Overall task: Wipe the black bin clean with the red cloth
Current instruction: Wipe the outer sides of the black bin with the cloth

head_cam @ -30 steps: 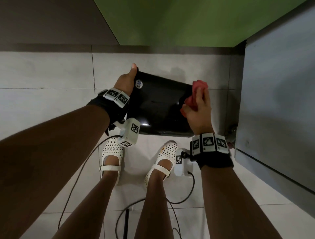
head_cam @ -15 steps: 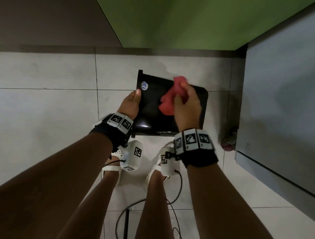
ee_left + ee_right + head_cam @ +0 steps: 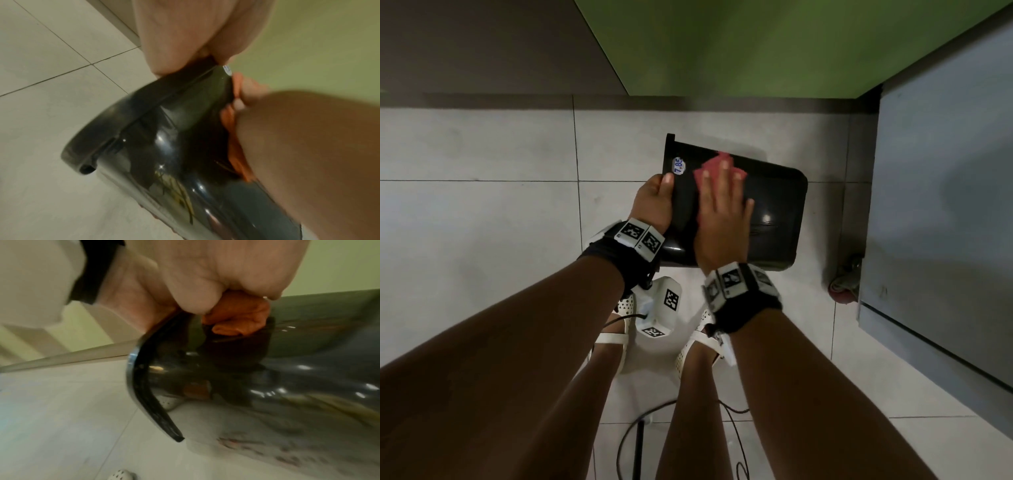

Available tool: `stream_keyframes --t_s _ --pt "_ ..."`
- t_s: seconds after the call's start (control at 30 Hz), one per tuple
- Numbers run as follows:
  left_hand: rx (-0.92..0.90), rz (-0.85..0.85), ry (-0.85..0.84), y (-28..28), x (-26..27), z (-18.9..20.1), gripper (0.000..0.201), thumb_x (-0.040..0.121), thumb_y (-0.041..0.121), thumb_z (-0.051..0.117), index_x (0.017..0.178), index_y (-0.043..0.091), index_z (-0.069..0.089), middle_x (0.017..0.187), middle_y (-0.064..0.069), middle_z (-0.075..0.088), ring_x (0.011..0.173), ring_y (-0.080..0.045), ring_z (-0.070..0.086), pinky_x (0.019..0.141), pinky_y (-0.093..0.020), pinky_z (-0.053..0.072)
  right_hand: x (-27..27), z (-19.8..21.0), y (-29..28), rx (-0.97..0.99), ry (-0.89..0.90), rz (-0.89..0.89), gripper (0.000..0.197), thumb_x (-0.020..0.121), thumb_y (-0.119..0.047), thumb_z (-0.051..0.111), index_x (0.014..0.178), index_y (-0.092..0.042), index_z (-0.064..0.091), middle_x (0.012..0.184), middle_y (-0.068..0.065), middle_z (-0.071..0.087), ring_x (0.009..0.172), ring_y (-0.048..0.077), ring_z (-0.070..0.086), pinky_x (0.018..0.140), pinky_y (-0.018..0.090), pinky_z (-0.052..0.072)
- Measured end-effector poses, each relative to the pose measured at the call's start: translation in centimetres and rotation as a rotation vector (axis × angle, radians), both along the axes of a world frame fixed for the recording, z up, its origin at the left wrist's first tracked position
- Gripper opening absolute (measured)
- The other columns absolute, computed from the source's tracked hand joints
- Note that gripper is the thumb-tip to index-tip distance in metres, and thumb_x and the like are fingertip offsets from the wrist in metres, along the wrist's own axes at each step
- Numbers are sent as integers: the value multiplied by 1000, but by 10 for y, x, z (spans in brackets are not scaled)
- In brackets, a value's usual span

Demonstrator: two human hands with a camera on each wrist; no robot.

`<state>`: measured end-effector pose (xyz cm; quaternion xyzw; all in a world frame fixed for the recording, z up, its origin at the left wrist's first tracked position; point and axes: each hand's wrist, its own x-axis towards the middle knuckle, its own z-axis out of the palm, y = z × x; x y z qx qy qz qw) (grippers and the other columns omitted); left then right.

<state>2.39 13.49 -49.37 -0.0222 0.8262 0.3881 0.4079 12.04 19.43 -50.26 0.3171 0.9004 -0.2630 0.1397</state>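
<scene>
Head camera looking straight down at tiled floor [image 3: 482,212], both wrist cameras close against the black bin [image 3: 774,205], shared by all three views

black bin [image 3: 774,219]: glossy black, with bright specks of reflected light on its side
sticker [image 3: 678,166]: white oval with blue digits, on the black bin
red cloth [image 3: 717,164]: red from the head view; more orange-red in the wrist views
floor [image 3: 482,205]: pale grey-white tiles with thin dark joint lines
wall panel [image 3: 756,44]: flat green
cabinet side [image 3: 945,205]: dull blue-grey
wrist bands [image 3: 739,294]: black straps carrying white blocks printed with black square-code patterns
shoes [image 3: 626,305]: white, dotted with small holes
cables [image 3: 633,442]: black, on the floor
</scene>
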Motion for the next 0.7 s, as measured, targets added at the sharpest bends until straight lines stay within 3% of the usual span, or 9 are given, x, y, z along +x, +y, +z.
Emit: stream_keyframes --t_s 0.1,0.23,0.37,0.5,0.57,0.63,0.7 --pt "-28 -6 76 5 2 -2 33 98 22 33 106 -1 55 85 -6 51 87 -17 45 61 -18 27 34 -5 30 11 -80 -157 76 90 -3 47 149 -23 3 157 9 -10 142 35 -11 111 53 0" --pt "-38 31 93 7 6 -4 36 99 25 31 111 -1 53 94 -5 51 89 -16 46 64 -11 29 65 -6 60 12 -188 -266 77 90 -2 45 149 -20 0 156 10 -13 142 35 -10 117 49 4" --pt "-19 23 97 5 5 -3 37 99 26 30 112 -1 52 96 -5 51 91 -15 46 72 -15 31 69 -8 67 -104 -221 -615 77 87 2 45 149 -16 3 157 10 -5 143 31 3 118 44 14" --pt "-3 9 117 1 -6 -3 38 99 25 30 111 -2 53 96 -6 51 90 -16 46 67 -13 30 55 -9 47 -30 -216 -552 76 91 -8 46 148 -15 -3 156 12 -8 142 35 -2 117 46 10" --pt "-10 6 117 -2 -14 -2 38 99 26 29 113 -1 53 99 -8 53 92 -17 47 77 -17 33 46 -8 34 -11 -204 -525 77 91 -10 49 148 -16 -2 157 11 -9 142 37 -5 115 46 9" --pt "-7 15 89 -4 -20 -1 39 99 27 29 115 1 53 104 -9 56 95 -19 50 84 -24 35 37 -7 19 14 -173 -496 76 89 -9 52 149 -16 5 157 10 -2 142 38 -1 114 49 11" --pt "0 16 70 -5 -23 -1 39 99 28 29 115 2 53 111 -13 59 102 -24 53 87 -27 37 28 -7 -1 59 -32 -411 70 83 -5 56 146 -13 25 154 14 18 139 43 16 108 59 23"
